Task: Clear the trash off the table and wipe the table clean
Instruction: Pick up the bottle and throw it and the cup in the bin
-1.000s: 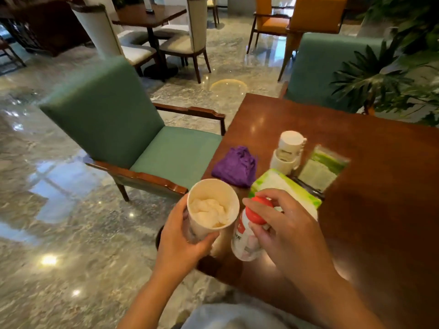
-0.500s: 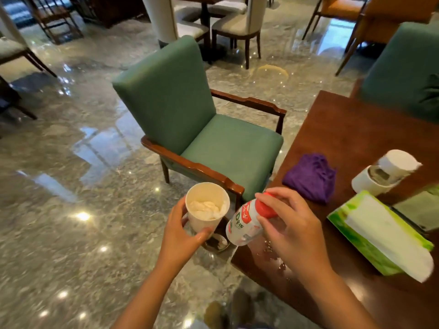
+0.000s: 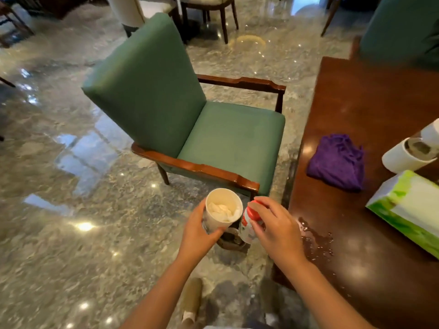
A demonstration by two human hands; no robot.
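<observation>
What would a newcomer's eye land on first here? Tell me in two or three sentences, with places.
First, the two hands at bottom centre, held out over the floor beside the table: the left hand holds a paper cup stuffed with tissue, and the right hand holds a small red-capped bottle. Next, the big green armchair fills the middle. On the dark wooden table at right lie a purple cloth and a spill near its edge.

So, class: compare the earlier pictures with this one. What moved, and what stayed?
Both hands carried their loads leftward off the table: left hand with the paper cup, right hand with the red-capped bottle, now above the floor bin. Grips unchanged; purple cloth stayed.
</observation>
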